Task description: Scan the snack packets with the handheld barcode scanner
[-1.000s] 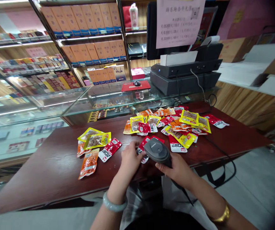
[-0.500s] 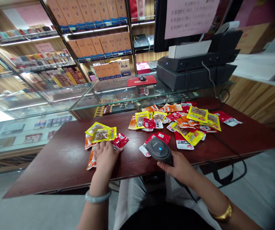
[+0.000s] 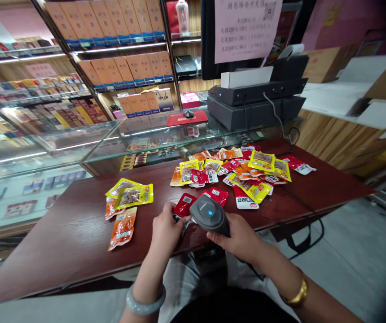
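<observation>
My right hand [image 3: 238,235] grips a dark grey barcode scanner [image 3: 209,214] with a blue light lit on top, held just above the front edge of the dark wooden table [image 3: 68,233]. My left hand [image 3: 166,229] holds a small red snack packet [image 3: 183,205] right beside the scanner's head. Another red packet [image 3: 217,194] lies just beyond the scanner. A small group of yellow and orange packets [image 3: 127,202] lies to the left. A larger heap of red, yellow and orange packets [image 3: 243,172] covers the table's far right.
A glass display counter [image 3: 152,132] runs behind the table, with a red mouse pad and mouse [image 3: 187,116]. A black cash register with printer [image 3: 255,96] stands at the back right. The scanner's cable [image 3: 300,224] hangs off the table's right side. Shelves of boxes fill the wall.
My left hand left the packets on the left, picked up a red packet and brought it right to the scanner. The scanner stayed in my right hand.
</observation>
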`<state>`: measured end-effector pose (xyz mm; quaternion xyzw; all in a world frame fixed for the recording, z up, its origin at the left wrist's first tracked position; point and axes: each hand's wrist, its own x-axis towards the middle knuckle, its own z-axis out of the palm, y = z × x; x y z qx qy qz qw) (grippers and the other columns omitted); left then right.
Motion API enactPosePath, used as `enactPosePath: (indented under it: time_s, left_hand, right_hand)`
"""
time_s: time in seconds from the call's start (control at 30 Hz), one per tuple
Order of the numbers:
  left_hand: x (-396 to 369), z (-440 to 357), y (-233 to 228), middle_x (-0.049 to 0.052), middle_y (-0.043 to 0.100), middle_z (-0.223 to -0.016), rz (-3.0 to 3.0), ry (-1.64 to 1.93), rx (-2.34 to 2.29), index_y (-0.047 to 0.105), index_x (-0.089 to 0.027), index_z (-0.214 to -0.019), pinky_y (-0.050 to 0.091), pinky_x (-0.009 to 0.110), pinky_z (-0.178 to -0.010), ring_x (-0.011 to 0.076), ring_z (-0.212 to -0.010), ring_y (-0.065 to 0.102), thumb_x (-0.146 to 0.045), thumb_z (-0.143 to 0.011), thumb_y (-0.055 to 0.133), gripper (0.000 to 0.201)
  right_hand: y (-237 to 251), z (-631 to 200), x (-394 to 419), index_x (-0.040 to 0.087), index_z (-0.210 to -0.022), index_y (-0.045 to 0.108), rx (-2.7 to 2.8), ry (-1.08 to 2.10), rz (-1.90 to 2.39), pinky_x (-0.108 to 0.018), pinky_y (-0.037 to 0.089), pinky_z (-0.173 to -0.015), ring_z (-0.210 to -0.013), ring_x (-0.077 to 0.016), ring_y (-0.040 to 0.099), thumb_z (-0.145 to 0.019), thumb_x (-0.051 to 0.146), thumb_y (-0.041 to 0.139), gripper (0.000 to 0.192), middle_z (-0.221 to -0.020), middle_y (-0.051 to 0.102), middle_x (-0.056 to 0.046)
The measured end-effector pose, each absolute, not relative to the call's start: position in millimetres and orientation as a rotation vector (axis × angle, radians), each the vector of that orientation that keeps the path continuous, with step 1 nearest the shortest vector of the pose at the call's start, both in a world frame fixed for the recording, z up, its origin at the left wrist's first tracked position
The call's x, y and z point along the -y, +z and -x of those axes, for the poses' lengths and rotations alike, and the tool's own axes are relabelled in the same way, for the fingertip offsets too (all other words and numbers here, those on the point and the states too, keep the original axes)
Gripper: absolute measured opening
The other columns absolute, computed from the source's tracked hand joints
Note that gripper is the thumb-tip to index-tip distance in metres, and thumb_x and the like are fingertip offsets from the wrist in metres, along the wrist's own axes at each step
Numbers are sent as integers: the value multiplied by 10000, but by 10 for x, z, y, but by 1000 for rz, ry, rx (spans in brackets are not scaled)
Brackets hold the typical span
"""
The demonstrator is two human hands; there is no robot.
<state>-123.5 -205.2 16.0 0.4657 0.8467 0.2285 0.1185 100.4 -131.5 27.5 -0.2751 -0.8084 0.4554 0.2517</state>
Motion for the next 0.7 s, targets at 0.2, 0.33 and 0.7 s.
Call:
enactPosePath:
  time_s: [0.2,0.33,0.7]
  left_hand:
    - [1982,1237,139,98,762,-969,-1358,590,-2462,539,-194,-1157,472,349,-752,306,-934,741,-324,-869,704,356]
    - [1839,1111,111,102,763,-1016,-1356,762,-2286,556,-192,-1142,499,352,-788,268,-948,727,-251,-863,695,318]
    - [2472,1845,161,159,706,-1273,-1232,695,-2871,633,-186,-1279,445,467,-1064,344,-1227,611,-459,-940,633,435]
  right_hand:
    - [269,-1016,1300,193,-1085,759,2208,1227,721,-424,579,-890,-976,-327,764,-881,480,712,355,-1058,822,-113]
    - [220,-1014,1265,192,-1147,745,2162,1256,703,-431,571,-922,-1031,-327,759,-899,469,695,375,-1120,816,-121]
    - [208,-693,1313,183,-1124,755,2271,1280,753,-461,575,-907,-1031,-357,757,-869,484,692,400,-1115,817,-121]
